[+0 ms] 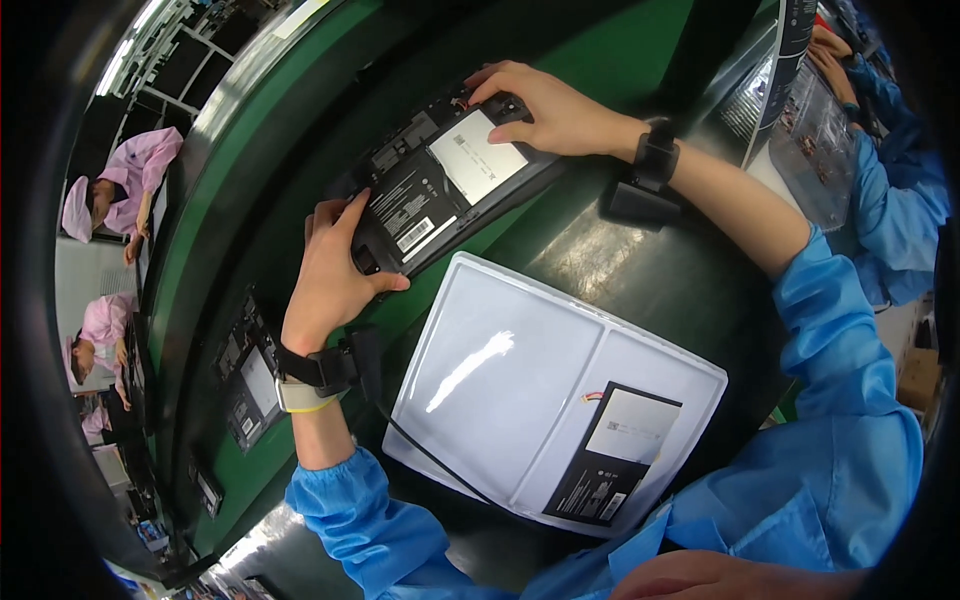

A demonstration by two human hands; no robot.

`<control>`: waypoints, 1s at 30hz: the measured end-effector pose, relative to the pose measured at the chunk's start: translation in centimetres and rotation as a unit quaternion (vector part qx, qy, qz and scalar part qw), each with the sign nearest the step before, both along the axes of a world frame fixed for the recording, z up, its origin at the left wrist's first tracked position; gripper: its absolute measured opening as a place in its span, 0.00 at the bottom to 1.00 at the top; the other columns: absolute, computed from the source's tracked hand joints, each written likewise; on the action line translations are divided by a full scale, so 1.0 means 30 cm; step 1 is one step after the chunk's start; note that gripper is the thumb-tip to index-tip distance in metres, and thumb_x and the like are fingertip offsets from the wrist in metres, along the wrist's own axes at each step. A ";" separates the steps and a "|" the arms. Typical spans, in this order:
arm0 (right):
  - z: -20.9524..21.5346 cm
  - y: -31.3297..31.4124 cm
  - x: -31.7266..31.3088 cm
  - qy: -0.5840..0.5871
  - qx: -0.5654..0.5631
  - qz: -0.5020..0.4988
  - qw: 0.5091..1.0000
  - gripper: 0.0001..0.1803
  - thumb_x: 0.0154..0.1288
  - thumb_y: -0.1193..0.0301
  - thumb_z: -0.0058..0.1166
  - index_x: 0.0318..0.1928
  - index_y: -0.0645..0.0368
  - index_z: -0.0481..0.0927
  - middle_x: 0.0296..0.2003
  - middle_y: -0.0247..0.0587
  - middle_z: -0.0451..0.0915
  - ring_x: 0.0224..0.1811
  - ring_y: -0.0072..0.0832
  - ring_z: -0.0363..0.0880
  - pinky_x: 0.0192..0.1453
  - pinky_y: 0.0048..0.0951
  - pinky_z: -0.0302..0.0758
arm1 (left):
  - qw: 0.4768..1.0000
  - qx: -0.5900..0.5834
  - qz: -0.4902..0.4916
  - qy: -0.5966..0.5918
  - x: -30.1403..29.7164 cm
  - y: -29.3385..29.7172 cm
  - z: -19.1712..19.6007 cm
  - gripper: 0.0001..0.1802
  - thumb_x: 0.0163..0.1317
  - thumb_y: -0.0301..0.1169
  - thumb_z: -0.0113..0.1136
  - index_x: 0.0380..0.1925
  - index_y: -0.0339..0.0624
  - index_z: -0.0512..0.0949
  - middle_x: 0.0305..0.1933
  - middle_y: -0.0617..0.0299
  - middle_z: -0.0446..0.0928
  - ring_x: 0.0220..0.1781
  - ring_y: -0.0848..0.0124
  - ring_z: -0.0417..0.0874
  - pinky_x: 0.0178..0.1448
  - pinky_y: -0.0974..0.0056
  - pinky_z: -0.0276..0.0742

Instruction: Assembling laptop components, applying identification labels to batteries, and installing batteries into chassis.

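Green belt [620, 50]: left hand [330, 275] and right hand [550, 110] grip black device [440, 185], white label up, beside white tray [500, 370]

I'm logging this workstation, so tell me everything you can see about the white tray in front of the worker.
The white tray is a shallow, glossy, plastic-looking rectangle with rounded corners and a raised rib splitting it into two compartments. It lies flat but skewed on the dark bench. The left compartment is bare and reflects light; the right holds a flat black-and-grey battery pack with a short wire. Neither hand touches it.
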State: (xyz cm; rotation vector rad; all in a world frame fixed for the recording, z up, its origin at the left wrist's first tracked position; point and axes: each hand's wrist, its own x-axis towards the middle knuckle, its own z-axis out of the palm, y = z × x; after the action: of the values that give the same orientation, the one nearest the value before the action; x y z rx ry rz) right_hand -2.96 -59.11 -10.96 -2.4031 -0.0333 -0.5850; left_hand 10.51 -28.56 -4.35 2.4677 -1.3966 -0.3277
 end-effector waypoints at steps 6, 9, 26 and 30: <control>-0.001 0.010 -0.006 -0.007 0.012 0.018 1.000 0.25 0.62 0.69 0.68 0.59 0.55 0.79 0.67 0.46 0.73 0.72 0.44 0.70 0.75 0.42 0.67 | 1.000 -0.003 -0.005 0.003 0.010 0.012 -0.007 0.63 0.28 0.30 0.88 0.73 0.39 0.69 0.65 0.49 0.70 0.70 0.50 0.70 0.75 0.53 0.71; 0.010 0.015 -0.012 0.026 0.072 0.032 0.997 0.24 0.62 0.71 0.67 0.59 0.56 0.79 0.67 0.45 0.72 0.72 0.43 0.69 0.76 0.41 0.66 | 1.000 -0.010 -0.003 0.011 0.007 0.021 -0.010 0.63 0.29 0.29 0.88 0.73 0.39 0.68 0.66 0.49 0.70 0.69 0.50 0.70 0.75 0.54 0.71; -0.014 0.025 -0.004 -0.036 -0.023 0.059 0.997 0.26 0.63 0.64 0.69 0.60 0.59 0.80 0.67 0.44 0.75 0.73 0.43 0.70 0.75 0.41 0.68 | 0.996 -0.025 -0.079 -0.038 -0.015 0.125 -0.039 0.43 0.53 0.33 0.76 0.70 0.32 0.70 0.80 0.48 0.63 0.77 0.46 0.64 0.79 0.52 0.65; -0.018 0.030 -0.008 -0.041 -0.024 0.047 0.998 0.28 0.63 0.63 0.69 0.61 0.61 0.80 0.69 0.45 0.74 0.73 0.45 0.70 0.74 0.41 0.70 | 0.995 -0.007 -0.068 -0.069 -0.064 0.140 -0.078 0.39 0.65 0.31 0.66 0.74 0.33 0.64 0.82 0.51 0.59 0.81 0.46 0.61 0.81 0.52 0.61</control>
State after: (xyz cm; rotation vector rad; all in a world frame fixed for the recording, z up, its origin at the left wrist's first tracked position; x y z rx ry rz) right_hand -3.20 -58.21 -11.49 -2.4069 -0.1966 -0.6459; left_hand 8.58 -24.35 -6.69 2.4304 -1.6206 -0.1766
